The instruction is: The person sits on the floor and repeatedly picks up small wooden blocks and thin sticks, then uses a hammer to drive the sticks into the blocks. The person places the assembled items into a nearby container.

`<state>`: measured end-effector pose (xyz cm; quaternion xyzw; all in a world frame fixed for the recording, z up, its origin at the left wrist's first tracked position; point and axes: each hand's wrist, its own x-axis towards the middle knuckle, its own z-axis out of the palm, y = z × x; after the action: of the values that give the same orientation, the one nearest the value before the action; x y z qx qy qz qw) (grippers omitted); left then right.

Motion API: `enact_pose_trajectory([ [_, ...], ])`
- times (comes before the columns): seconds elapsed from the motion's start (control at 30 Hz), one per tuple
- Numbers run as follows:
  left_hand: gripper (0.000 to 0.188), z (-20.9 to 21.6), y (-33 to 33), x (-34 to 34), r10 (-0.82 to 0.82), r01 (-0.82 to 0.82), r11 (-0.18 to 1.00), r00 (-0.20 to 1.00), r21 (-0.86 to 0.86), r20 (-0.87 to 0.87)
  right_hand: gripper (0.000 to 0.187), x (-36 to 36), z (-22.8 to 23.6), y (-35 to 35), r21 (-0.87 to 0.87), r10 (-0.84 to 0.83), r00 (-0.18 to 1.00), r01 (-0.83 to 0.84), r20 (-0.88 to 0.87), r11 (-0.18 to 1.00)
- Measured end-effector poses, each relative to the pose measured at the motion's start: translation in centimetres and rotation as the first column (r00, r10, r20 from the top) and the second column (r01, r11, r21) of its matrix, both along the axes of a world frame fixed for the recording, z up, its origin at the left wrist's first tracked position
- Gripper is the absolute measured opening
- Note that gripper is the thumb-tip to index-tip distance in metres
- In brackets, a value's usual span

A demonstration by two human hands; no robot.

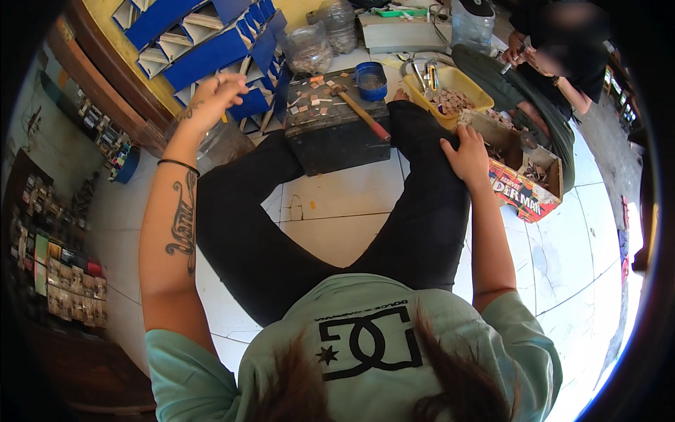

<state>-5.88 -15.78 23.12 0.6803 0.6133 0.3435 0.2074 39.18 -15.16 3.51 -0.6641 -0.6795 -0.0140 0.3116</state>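
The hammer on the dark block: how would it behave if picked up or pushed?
The hammer should stay stiff, given its straight wooden handle. Its red end lies near the dark block's edge, so a push could slide it over. Small loose pieces beside it might get swept along.

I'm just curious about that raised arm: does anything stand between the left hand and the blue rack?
Nothing visible does. In this view the left hand overlaps the lower part of the blue rack; whether they touch, I cannot tell.
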Motion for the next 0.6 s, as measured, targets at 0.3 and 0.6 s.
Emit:
enact_pose_trajectory([
  [0.3, 0.042, -9.0, 3.2, -4.0, 0.038, -0.010, 0.959, 0.995, -0.284, 0.094, 0.042, -3.1, -2.8, 1.9, 0.029, -0.045, 0.992, 0.042, 0.114, 0.999],
  [0.6, 0.074, -23.0, 10.8, -3.1, 0.186, -0.129, 0.950, 0.965, -0.283, 0.185, 0.049, -6.3, -4.9, 10.3, -0.088, 0.264, 0.874, -0.326, -0.408, 0.941],
])
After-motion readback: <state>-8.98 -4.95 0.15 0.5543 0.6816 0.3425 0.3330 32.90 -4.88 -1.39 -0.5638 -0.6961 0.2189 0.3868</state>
